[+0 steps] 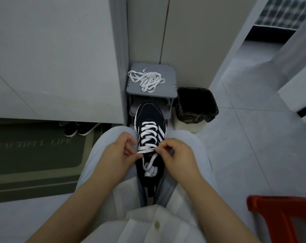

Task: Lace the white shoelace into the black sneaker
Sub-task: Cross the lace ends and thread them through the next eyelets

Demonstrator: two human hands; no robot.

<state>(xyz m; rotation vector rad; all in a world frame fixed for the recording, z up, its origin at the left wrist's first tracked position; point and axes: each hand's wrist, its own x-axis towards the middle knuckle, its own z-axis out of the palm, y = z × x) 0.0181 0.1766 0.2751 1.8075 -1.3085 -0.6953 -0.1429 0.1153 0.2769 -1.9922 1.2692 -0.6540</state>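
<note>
A black sneaker (150,118) with white side stripes lies between my knees, toe pointing away. A white shoelace (148,133) crosses its eyelets in several rows, and its loose ends hang over the tongue near the collar. My left hand (119,151) pinches the lace at the sneaker's left top eyelet. On the right side, my right hand (176,156) pinches the same lace at the top row. Both hands sit just above the sneaker's opening.
A second white lace (147,79) lies bundled on a small grey stool (166,74) beyond the toe. A bin with a black liner (197,106) stands right of it. A green doormat (36,155) and dark shoes (78,130) lie left; a red stool (278,213) is at lower right.
</note>
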